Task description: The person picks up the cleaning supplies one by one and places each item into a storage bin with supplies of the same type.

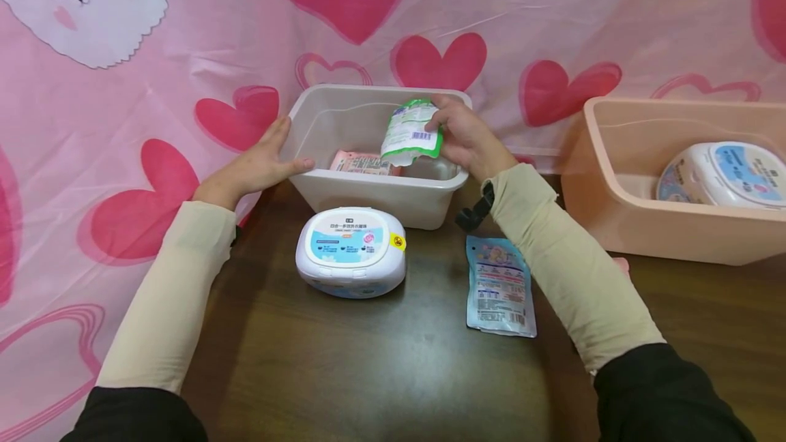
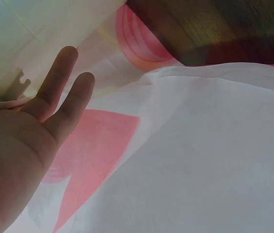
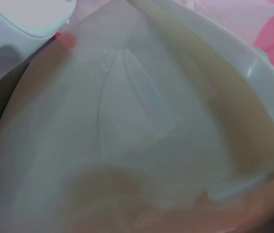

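Observation:
My left hand (image 1: 258, 159) rests at the left rim of an off-white plastic bin (image 1: 374, 189), thumb across the front left corner. In the left wrist view, two of its fingers (image 2: 71, 99) stretch out straight beside the bin. My right hand (image 1: 463, 131) grips a white and green pouch (image 1: 408, 138) over the bin's right half, its lower edge tilted down inside. On the bin floor lies a pink packet (image 1: 362, 162), partly covered by the pouch in the head view. The right wrist view is mostly filled by the bin's pale wall (image 3: 78, 126); the pouch is hidden there.
A white lidded tub (image 1: 350, 254) with a blue label stands right before the bin. A light blue pouch (image 1: 500, 285) lies flat on the dark table (image 1: 393, 374), near the right forearm. A peach bin (image 1: 669, 230) at the right contains another white tub (image 1: 724, 172).

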Tool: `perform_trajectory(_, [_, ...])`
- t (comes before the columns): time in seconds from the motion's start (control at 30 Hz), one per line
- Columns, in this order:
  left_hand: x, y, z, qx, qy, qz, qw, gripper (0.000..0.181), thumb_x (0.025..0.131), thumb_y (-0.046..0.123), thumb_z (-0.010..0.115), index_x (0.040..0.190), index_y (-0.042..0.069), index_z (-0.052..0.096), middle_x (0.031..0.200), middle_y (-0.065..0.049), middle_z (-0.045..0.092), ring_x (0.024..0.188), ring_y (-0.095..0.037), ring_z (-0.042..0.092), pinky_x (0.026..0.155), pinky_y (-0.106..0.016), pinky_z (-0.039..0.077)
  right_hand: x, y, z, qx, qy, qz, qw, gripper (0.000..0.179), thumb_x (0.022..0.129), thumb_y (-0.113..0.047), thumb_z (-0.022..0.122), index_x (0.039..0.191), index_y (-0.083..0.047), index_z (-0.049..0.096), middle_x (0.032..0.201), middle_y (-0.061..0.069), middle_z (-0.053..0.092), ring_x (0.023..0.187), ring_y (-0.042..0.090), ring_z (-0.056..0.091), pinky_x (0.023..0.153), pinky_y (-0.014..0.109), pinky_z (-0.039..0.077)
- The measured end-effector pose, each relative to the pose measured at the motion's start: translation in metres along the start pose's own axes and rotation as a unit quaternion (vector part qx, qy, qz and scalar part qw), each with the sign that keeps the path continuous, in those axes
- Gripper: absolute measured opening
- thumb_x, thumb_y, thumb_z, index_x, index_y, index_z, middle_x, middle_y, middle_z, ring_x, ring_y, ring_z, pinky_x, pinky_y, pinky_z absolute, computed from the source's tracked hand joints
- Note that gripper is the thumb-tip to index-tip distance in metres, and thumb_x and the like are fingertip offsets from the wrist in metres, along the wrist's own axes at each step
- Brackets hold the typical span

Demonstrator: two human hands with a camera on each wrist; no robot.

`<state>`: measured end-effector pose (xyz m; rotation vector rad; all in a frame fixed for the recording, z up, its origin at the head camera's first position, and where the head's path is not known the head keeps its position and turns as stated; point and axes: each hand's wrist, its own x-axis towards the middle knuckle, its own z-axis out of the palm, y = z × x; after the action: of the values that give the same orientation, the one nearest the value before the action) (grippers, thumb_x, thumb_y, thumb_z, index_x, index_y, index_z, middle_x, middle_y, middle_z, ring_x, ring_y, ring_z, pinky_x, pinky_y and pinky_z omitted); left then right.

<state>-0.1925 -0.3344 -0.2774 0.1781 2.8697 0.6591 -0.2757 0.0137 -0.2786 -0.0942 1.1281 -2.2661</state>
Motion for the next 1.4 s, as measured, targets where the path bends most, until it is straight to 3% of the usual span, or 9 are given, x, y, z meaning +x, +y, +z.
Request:
perform_trajectory(0.3, [0.001,0.000,0.000,0.001,0.000,-0.001,1.0000,0.109,0.091,0.064,0.060,0.162,0.020,-0.010,0.169,-0.007,-0.010,0.153,-0.031,-0.004,0.114,-0.069,0.015,0.001,-0.001,0.001,0.000,0.027,0.020,0.9994,0.089,0.089,0.016,0.025,0.165,-0.027,0.008,0.167,0.008,0.009,0.148,0.032,0.021,0.116,0.041,0.031])
perform_trajectory(0.6, [0.003,0.001,0.004,-0.006,-0.002,-0.005,1.0000,0.111,0.089,0.065,0.061,0.162,0.020,-0.010,0.169,-0.006,-0.009,0.153,-0.031,-0.003,0.114,-0.069,0.016,-0.013,-0.008,-0.009,-0.001,0.021,0.031,0.9993,0.088,0.090,0.015,0.023,0.164,-0.030,0.007,0.166,0.007,0.007,0.148,0.031,0.019,0.117,0.042,0.029])
perform_trajectory(0.83, [0.005,0.002,0.003,-0.010,0.001,0.002,0.9999,0.111,0.090,0.063,0.062,0.162,0.018,-0.010,0.169,-0.007,-0.010,0.153,-0.031,-0.005,0.115,-0.068,0.014,-0.025,-0.022,-0.017,-0.025,0.027,0.045,0.9983,0.085,0.095,0.011,0.030,0.164,-0.034,0.011,0.165,0.005,0.008,0.146,0.032,0.022,0.114,0.042,0.035])
perform_trajectory(1.03, [0.005,0.002,0.004,-0.011,0.001,0.002,0.9999,0.111,0.090,0.063,0.062,0.162,0.018,-0.010,0.169,-0.007,-0.009,0.153,-0.029,-0.006,0.116,-0.067,0.013,-0.029,-0.027,-0.020,-0.031,0.014,0.061,0.9975,0.086,0.097,0.007,0.032,0.163,-0.040,0.003,0.166,0.002,0.002,0.148,0.032,0.015,0.116,0.043,0.031])
perform_trajectory(1.2, [0.005,0.002,0.004,-0.014,-0.001,-0.004,0.9999,0.112,0.089,0.065,0.062,0.162,0.020,-0.010,0.169,-0.005,-0.010,0.153,-0.030,-0.005,0.115,-0.068,0.014,-0.032,-0.030,-0.015,-0.054,0.015,0.055,0.9969,0.086,0.100,0.001,0.033,0.159,-0.052,-0.002,0.167,-0.003,-0.010,0.150,0.036,0.007,0.119,0.053,0.018])
perform_trajectory(1.4, [0.005,0.002,0.004,-0.018,0.000,-0.006,0.9998,0.113,0.088,0.066,0.063,0.162,0.022,-0.011,0.169,-0.004,-0.009,0.153,-0.030,-0.004,0.113,-0.070,0.017,-0.044,-0.038,-0.009,-0.079,0.046,0.013,0.9957,0.083,0.102,-0.012,0.050,0.159,-0.053,0.007,0.166,-0.009,-0.005,0.148,0.041,0.020,0.115,0.048,0.033])
